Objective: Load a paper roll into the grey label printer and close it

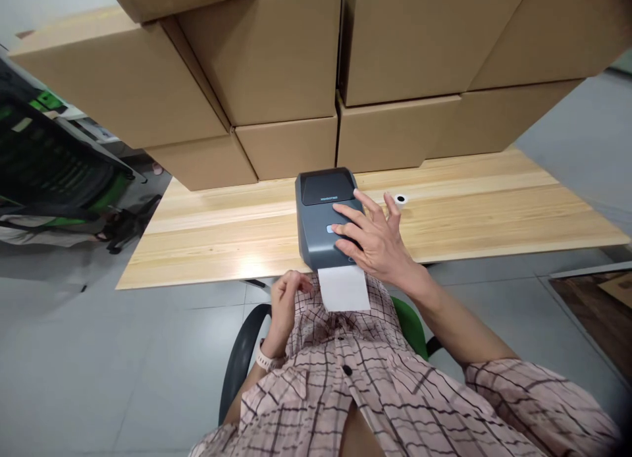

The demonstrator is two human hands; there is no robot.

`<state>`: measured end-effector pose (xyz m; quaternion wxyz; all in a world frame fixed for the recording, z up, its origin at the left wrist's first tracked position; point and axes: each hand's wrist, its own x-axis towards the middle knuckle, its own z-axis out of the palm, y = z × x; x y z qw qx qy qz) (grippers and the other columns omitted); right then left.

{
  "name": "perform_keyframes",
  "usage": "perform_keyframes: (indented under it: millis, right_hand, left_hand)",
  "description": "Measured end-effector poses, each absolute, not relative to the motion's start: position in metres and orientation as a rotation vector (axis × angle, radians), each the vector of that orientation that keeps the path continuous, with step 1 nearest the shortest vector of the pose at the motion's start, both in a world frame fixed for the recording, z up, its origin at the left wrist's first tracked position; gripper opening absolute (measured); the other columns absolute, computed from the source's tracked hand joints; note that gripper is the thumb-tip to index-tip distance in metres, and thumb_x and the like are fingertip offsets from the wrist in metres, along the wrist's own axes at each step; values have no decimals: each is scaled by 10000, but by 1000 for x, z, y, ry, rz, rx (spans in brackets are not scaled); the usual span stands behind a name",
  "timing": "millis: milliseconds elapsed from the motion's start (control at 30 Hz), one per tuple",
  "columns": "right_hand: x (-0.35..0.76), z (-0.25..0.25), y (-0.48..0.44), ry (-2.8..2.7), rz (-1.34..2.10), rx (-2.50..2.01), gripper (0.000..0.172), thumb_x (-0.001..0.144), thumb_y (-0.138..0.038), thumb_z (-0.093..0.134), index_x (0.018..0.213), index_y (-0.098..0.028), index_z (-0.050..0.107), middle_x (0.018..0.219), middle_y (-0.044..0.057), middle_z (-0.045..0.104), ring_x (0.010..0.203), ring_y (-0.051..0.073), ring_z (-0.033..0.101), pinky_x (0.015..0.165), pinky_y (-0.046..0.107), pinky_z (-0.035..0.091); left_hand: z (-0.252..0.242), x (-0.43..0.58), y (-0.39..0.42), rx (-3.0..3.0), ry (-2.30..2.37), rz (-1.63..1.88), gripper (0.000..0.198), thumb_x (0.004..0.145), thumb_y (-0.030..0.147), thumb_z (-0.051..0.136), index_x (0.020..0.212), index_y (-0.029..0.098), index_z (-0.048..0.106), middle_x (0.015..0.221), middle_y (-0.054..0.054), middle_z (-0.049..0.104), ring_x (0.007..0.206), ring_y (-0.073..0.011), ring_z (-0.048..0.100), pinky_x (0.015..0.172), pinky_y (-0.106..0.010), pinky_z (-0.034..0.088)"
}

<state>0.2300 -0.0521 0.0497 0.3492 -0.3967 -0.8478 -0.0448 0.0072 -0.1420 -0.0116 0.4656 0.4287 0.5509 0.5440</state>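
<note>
A dark grey label printer [316, 243] stands at the front edge of the wooden table. From its front slot a blank white paper label [344, 291] hangs out over the table edge. My right hand [378, 240] lies over the printer's top with fingers spread, and one fingertip touches the light button [330, 229]. Nothing is held in it. To the left of the label, just off the table edge, my left hand [287, 295] is loosely curled, with no object visible in it. A small white roll [400, 199] with a dark core sits right of the printer, partly behind my right hand.
Large cardboard boxes [286, 55] are stacked in a wall along the back of the wooden table [222, 240]. A black and green chair [59, 154] stands at the left. Below my right arm shows the green seat [411, 325] of the chair I sit on.
</note>
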Motion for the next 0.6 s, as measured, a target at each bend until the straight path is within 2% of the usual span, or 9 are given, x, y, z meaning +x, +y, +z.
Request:
perform_keyframes:
  millis: [67, 100, 167, 233, 267, 367, 467, 600]
  right_hand:
    - [232, 48, -51, -2220, -37, -1010, 322, 1096, -516, 508, 1169, -313, 747, 1521, -1, 680, 1600, 322, 407, 1351, 655, 126]
    - [234, 45, -52, -2200, 28, -1001, 346, 1093, -543, 498, 1197, -317, 738, 1561, 7, 648, 1605, 325, 404, 1347, 662, 160]
    - [240, 35, -56, -2087, 197, -985, 408, 1089, -586, 468, 1316, -335, 696, 1658, 26, 550, 1615, 325, 394, 1328, 663, 255]
    - [245, 23, -62, -1891, 383, -985, 506, 1084, -626, 428, 1484, -364, 594, 1734, 38, 443, 1630, 320, 374, 1316, 649, 320]
    - [247, 18, -65, -1785, 468, -986, 559, 1085, -644, 399, 1558, -375, 525, 1753, 39, 409, 1638, 314, 362, 1322, 636, 329]
    - [249, 7, -70, -1585, 655, -960, 654, 1085, -678, 329, 1670, -390, 377, 1777, 17, 364, 1664, 292, 314, 1370, 588, 276]
    - [245, 0, -71, -1522, 759, -936, 677, 1084, -687, 316, 1695, -395, 329, 1787, -6, 345, 1677, 277, 283, 1392, 557, 240]
    - [234, -13, -77, -1471, 849, -1024, 733, 1078, -702, 284, 1716, -341, 298, 1794, 27, 326, 1673, 280, 295, 1387, 559, 260]
  left_hand:
    - [-9, 3, -136, 1063, 1414, 1487, 492, 953, 626, 672, 785, 171, 754, 747, -37, 720, 720, -162, 644, 738, -289, 535]
    - [-7, 3, -132, 1081, 1422, 1556, 437, 964, 595, 673, 892, 177, 780, 860, -53, 762, 810, -179, 690, 803, -305, 562]
    - [-2, 7, -123, 1145, 1379, 1641, 398, 992, 538, 665, 1198, 215, 773, 1247, -95, 777, 1142, -230, 725, 1019, -366, 572]
    - [5, 13, -114, 1228, 1287, 1664, 485, 1018, 511, 637, 1440, 273, 667, 1572, -95, 623, 1446, -263, 596, 1208, -423, 489]
    - [9, 15, -109, 1263, 1242, 1657, 518, 1029, 511, 619, 1499, 294, 623, 1645, -85, 559, 1524, -269, 529, 1260, -439, 449]
    - [20, 19, -96, 1302, 1196, 1637, 546, 1044, 534, 583, 1543, 313, 588, 1687, -65, 519, 1596, -277, 450, 1319, -460, 396]
    - [20, 24, -91, 1271, 1249, 1628, 599, 1050, 565, 554, 1592, 312, 531, 1726, -56, 469, 1639, -270, 381, 1368, -453, 324]
    - [4, 36, -105, 1234, 1319, 1510, 707, 1063, 619, 475, 1687, 302, 376, 1787, -65, 357, 1672, -281, 311, 1390, -446, 266]
